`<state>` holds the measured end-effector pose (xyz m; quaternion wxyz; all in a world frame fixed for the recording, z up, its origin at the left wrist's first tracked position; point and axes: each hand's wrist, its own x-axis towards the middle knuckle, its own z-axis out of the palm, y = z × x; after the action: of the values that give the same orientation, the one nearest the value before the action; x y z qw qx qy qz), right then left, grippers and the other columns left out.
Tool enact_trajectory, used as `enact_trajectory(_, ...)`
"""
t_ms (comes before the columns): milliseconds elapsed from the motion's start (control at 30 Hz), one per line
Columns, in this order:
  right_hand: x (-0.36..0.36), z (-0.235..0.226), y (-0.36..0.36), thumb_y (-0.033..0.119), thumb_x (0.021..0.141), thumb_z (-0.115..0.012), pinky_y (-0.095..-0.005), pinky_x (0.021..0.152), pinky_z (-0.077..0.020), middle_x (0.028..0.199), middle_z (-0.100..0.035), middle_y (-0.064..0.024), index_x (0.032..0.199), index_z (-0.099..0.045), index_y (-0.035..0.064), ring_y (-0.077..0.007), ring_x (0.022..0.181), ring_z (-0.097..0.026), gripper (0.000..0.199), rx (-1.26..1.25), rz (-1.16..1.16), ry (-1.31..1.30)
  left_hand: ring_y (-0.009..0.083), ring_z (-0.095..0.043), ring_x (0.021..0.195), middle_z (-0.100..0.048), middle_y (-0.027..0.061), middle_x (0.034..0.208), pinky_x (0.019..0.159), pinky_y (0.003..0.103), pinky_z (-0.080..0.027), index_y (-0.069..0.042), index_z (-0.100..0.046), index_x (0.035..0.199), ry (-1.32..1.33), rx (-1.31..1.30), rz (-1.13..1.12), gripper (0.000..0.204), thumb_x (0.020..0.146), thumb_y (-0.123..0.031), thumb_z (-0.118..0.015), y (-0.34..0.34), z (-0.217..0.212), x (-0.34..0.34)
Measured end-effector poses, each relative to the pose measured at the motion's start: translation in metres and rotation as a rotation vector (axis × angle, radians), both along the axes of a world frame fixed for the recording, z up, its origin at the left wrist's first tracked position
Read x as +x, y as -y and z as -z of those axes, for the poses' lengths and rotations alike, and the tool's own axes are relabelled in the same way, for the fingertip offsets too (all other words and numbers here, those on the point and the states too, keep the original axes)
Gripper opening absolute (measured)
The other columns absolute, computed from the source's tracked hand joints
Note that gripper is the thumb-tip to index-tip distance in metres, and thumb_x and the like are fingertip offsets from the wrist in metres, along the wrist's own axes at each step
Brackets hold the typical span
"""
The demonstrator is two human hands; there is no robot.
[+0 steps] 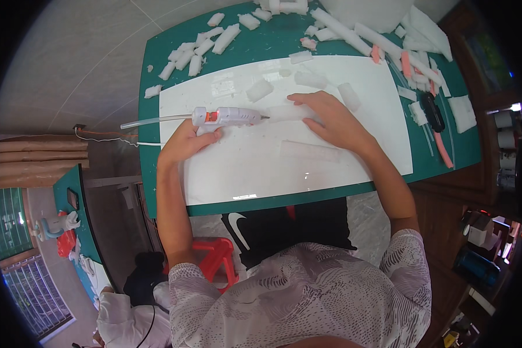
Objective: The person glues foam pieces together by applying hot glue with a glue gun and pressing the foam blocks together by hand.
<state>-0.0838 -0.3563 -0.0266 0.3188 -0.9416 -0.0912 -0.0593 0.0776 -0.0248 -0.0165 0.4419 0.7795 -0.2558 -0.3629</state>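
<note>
The left hand (182, 141) is closed around the handle of a white glue gun (232, 116), whose nozzle points toward the right hand; a clear glue stick (151, 122) extends from its rear. The right hand (337, 120), thumb and fingers spread apart, lies over a translucent white foam strip (284, 113); whether it presses the strip cannot be told. Beyond both hands, cut foam pieces (260, 90) lie on the white board (243, 180); a black-handled tool (432, 112) lies right of the right hand.
</note>
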Motion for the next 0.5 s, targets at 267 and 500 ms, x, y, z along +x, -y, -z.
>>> enact_trajectory(267, 0.0, -0.001, 0.002, 0.005, 0.091, -0.065, -0.0415, 0.111, -0.0405, 0.13, -0.062, -0.0128, 0.14, -0.057, 0.0123, -0.0322, 0.123, -0.055, 0.05, 0.02, -0.002, -0.029, 0.0033, -0.049, 0.064, -0.064, -0.0039, 0.081, 0.057, 0.021, -0.038, -0.005, -0.07, 0.116, -0.011, -0.013, 0.042, 0.026, 0.092, -0.016, -0.072, 0.001, -0.006, -0.001)
enact_trajectory(500, 0.001, 0.002, 0.003, 0.005, 0.09, -0.065, -0.0416, 0.108, -0.0422, 0.126, -0.064, -0.0122, 0.14, -0.057, 0.0131, -0.0319, 0.12, -0.056, 0.051, 0.036, -0.021, 0.015, 0.0113, -0.059, 0.081, -0.069, 0.0003, 0.096, 0.074, 0.026, -0.048, -0.002, -0.069, 0.114, 0.148, -0.181, -0.045, 0.027, 0.088, -0.009, -0.073, -0.009, -0.006, 0.007)
